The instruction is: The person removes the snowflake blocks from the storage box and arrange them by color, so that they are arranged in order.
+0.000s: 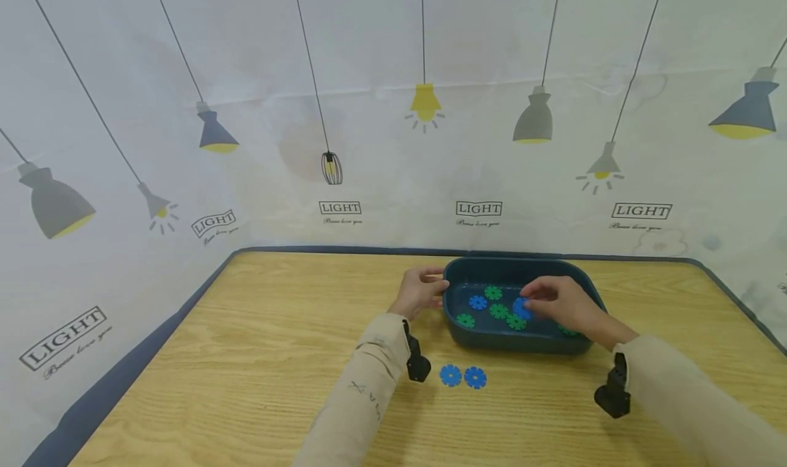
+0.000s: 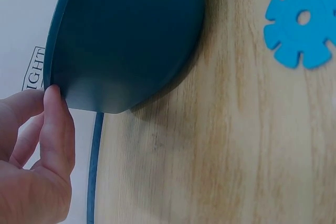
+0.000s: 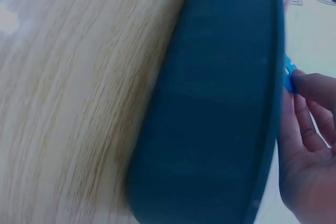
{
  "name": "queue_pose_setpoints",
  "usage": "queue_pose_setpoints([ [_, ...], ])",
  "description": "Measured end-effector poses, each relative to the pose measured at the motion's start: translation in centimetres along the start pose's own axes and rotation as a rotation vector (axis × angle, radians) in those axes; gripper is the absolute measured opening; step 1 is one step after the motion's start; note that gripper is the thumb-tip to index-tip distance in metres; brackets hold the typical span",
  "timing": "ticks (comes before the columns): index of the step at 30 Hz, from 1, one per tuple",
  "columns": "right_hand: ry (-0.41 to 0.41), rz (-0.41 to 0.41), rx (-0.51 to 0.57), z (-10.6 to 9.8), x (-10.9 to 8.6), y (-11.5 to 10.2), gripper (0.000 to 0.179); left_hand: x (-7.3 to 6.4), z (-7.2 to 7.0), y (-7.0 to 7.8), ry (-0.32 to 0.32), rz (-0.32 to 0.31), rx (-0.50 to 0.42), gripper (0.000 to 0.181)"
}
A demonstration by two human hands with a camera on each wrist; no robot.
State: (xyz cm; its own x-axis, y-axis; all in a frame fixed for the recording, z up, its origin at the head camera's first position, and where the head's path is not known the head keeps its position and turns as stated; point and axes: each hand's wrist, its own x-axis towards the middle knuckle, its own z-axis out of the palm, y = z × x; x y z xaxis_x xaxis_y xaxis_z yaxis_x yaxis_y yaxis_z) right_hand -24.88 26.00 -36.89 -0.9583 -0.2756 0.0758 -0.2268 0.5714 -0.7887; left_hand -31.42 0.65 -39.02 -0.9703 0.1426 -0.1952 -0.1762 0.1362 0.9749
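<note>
My left hand (image 1: 418, 293) holds the left end of a dark teal plastic tub (image 1: 522, 344); the left wrist view shows the thumb and fingers pinching its rim (image 2: 50, 61). Over the inside of the tub, my right hand (image 1: 568, 304) pinches a blue notched disc (image 1: 521, 308) between thumb and fingertips. That disc's edge (image 3: 288, 74) peeks past the tub wall in the right wrist view. On the tub's floor lie another blue disc (image 1: 477, 302) and several green discs (image 1: 493, 293), one partly hidden under the right hand.
Two blue discs, a left one (image 1: 451, 375) and a right one (image 1: 475, 377), lie flat side by side on the wooden table (image 1: 246, 344) in front of the tub. Behind the table's far edge hangs a pale sheet (image 1: 381, 153) printed with lamps.
</note>
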Motion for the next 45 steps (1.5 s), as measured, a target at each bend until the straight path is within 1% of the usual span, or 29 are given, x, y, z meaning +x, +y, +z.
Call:
queue_pose_setpoints([
  [5, -0.049, 0.066, 0.112, 0.1, -0.5, -1.1, 0.025, 0.0, 0.0, -0.1, -0.002, 0.003, -0.001, 0.033],
  [8, -0.085, 0.083, 0.152, 0.1, -0.8, -1.4, 0.029, 0.0, 0.0, -0.2, -0.002, 0.005, -0.001, 0.033],
  [10, -0.108, 0.074, 0.17, 0.1, -1.2, -1.7, 0.031, 0.0, 0.1, -0.1, -0.002, 0.004, -0.003, 0.033],
  [16, -0.207, 0.0, 0.216, 0.4, -2.2, -1.8, 0.032, -0.1, 0.0, 0.0, 0.001, 0.005, 0.004, 0.033],
  [23, -0.275, -0.099, 0.194, 1.0, -3.0, -1.6, 0.028, -0.1, -0.1, -0.1, -0.005, 0.018, -0.005, 0.033],
  [30, -0.335, -0.119, 0.198, 2.2, -3.6, -1.6, 0.026, -0.1, -0.1, 0.0, -0.005, 0.016, -0.002, 0.033],
  [37, -0.384, -0.159, 0.227, 3.8, -4.1, -0.6, 0.022, -0.2, -0.1, 0.0, -0.007, 0.012, -0.001, 0.033],
  [40, -0.395, -0.153, 0.223, 4.5, -4.2, -0.1, 0.021, -0.3, -0.1, 0.1, -0.006, 0.012, -0.003, 0.033],
  [45, -0.366, -0.084, 0.197, 5.3, -4.2, 0.6, 0.02, -0.3, -0.1, 0.1, -0.006, 0.011, -0.009, 0.033],
])
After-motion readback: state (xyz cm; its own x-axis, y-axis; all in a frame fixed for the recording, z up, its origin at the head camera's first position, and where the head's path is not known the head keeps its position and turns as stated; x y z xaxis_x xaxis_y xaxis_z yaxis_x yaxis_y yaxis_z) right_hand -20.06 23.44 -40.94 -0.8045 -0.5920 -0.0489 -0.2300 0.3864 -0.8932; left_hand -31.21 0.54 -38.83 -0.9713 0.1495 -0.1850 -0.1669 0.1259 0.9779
